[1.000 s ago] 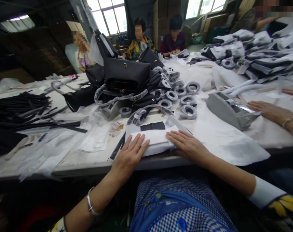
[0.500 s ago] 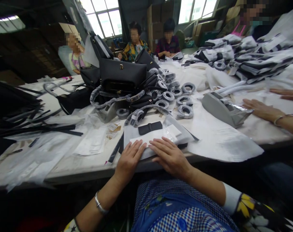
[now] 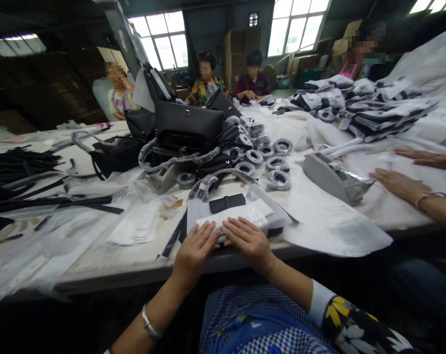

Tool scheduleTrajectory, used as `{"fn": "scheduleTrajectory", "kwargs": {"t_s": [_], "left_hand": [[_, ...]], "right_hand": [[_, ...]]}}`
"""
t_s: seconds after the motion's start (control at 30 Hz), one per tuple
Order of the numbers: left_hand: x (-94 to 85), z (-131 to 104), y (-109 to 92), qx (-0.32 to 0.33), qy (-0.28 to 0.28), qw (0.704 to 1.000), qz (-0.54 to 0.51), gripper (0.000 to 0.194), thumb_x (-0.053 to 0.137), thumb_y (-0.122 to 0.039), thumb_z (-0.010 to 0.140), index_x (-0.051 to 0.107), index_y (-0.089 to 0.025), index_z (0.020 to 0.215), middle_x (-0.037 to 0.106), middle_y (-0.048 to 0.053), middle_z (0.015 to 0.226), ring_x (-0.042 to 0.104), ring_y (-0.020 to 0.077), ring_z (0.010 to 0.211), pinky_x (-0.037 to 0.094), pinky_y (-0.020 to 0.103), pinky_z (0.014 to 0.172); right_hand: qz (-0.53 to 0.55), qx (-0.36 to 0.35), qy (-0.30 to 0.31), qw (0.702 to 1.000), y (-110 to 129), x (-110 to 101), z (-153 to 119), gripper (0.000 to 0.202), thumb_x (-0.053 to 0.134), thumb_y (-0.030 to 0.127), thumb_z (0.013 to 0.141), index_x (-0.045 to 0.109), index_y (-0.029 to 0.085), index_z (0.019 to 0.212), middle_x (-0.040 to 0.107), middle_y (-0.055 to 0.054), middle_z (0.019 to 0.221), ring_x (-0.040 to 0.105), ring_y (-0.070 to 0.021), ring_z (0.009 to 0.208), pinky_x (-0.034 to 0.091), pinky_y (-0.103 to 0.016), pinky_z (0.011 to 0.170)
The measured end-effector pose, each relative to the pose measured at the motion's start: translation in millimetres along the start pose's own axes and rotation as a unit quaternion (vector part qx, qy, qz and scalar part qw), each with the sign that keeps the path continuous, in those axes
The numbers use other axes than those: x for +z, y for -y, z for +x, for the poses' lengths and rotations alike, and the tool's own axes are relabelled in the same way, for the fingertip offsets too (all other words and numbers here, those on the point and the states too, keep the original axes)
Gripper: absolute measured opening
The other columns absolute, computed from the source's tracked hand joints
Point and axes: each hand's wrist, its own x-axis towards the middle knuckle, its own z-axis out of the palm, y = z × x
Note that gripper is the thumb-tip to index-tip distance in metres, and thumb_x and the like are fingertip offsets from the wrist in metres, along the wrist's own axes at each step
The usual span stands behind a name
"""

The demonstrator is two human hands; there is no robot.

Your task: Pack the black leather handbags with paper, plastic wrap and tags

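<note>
My left hand and my right hand lie with fingers stretched out, palms down, on the near edge of a flat package in whitish sheeting. Their fingertips almost meet. On top of the package, beyond my fingers, rests a small black strapped piece. A white sheet lies beside it under clear plastic. Dark material shows at the package's sides. Just behind it curves a plastic-wrapped bag strap.
Black handbags and wrapped strap coils are heaped behind the package. A grey tape dispenser stands right, near a co-worker's hand. Black strips and clear plastic lie left. More wrapped packages are piled far right.
My right hand has drawn slightly inward and toward the table edge, closer to my left hand. The view has shifted a little; the package stays in place.
</note>
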Motion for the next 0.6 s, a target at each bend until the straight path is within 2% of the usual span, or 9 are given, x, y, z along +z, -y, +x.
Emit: {"fn": "scheduleTrajectory", "kwargs": {"t_s": [0.13,0.2,0.27,0.33,0.37,0.43,0.5,0.53,0.6], "left_hand": [[3.2,-3,2,0.021,-0.005,0.999,0.024,0.038,0.044,-0.01,0.099,0.054,-0.013,0.136,0.061,0.014,0.135,0.055,0.0264,0.128,0.048,0.049,0.106],[3.6,-4,4,0.03,-0.009,0.999,0.033,0.042,0.041,-0.007,0.098,0.053,-0.014,0.138,0.06,0.013,0.136,0.054,0.0254,0.13,0.047,0.046,0.107],[4.5,-5,5,0.038,-0.01,0.998,0.041,0.045,0.041,-0.005,0.097,0.051,-0.015,0.14,0.058,0.011,0.139,0.053,0.0249,0.131,0.047,0.045,0.108],[5.7,-6,7,0.038,-0.006,0.998,0.04,0.048,0.042,-0.004,0.096,0.047,-0.015,0.143,0.056,0.011,0.141,0.052,0.025,0.131,0.046,0.045,0.109],[6.3,-7,7,0.036,-0.006,0.999,0.037,0.05,0.042,-0.003,0.096,0.046,-0.016,0.144,0.055,0.011,0.142,0.052,0.0252,0.132,0.046,0.045,0.109],[7.4,-8,8,0.037,-0.006,0.999,0.032,0.052,0.042,-0.003,0.096,0.044,-0.016,0.146,0.055,0.01,0.142,0.052,0.0254,0.131,0.046,0.046,0.109],[8.7,-8,10,0.04,-0.009,0.999,0.03,0.054,0.042,-0.002,0.095,0.043,-0.016,0.147,0.056,0.01,0.142,0.053,0.0254,0.131,0.047,0.045,0.109],[9.5,-9,11,0.042,-0.011,0.999,0.029,0.055,0.043,-0.002,0.095,0.042,-0.017,0.147,0.056,0.009,0.141,0.054,0.0254,0.13,0.047,0.045,0.109],[10.7,-9,12,0.042,-0.017,0.999,0.024,0.055,0.044,-0.003,0.095,0.041,-0.018,0.148,0.058,0.009,0.14,0.056,0.0251,0.128,0.048,0.045,0.108]], "right_hand": [[0.093,0.029,-0.008,0.995,20,-9,-15,0.037,0.055,0.013,0.096,0.063,0.029,0.128,0.069,-0.006,0.124,0.063,-0.0247,0.118,0.048,-0.048,0.104],[0.174,0.151,-0.014,0.973,33,-13,-27,0.028,0.056,0.019,0.096,0.069,0.029,0.118,0.073,-0.007,0.113,0.067,-0.0252,0.106,0.054,-0.043,0.095],[0.278,0.338,-0.007,0.899,43,-18,-35,0.021,0.056,0.033,0.096,0.072,0.026,0.107,0.073,-0.008,0.101,0.07,-0.0258,0.094,0.058,-0.04,0.083],[0.384,0.48,0.006,0.789,49,-26,-37,0.027,0.06,0.046,0.092,0.072,0.022,0.097,0.071,-0.007,0.095,0.069,-0.026,0.093,0.058,-0.037,0.079],[0.433,0.521,0.011,0.736,51,-31,-35,0.031,0.065,0.05,0.089,0.07,0.02,0.094,0.07,-0.007,0.095,0.068,-0.0259,0.096,0.057,-0.036,0.082],[0.516,0.555,0.002,0.652,53,-42,-29,0.032,0.074,0.048,0.08,0.067,0.018,0.092,0.067,-0.006,0.098,0.063,-0.0249,0.106,0.052,-0.035,0.093],[0.587,0.56,-0.024,0.584,55,-50,-22,0.03,0.08,0.037,0.075,0.065,0.018,0.093,0.066,-0.004,0.099,0.061,-0.0219,0.109,0.047,-0.034,0.098],[0.612,0.559,-0.041,0.558,56,-51,-19,0.029,0.081,0.031,0.073,0.063,0.018,0.092,0.065,-0.004,0.098,0.061,-0.0203,0.107,0.047,-0.032,0.097],[0.629,0.563,-0.08,0.53,59,-49,-16,0.027,0.079,0.019,0.068,0.061,0.018,0.087,0.063,-0.002,0.092,0.062,-0.0165,0.098,0.048,-0.027,0.089]]}}
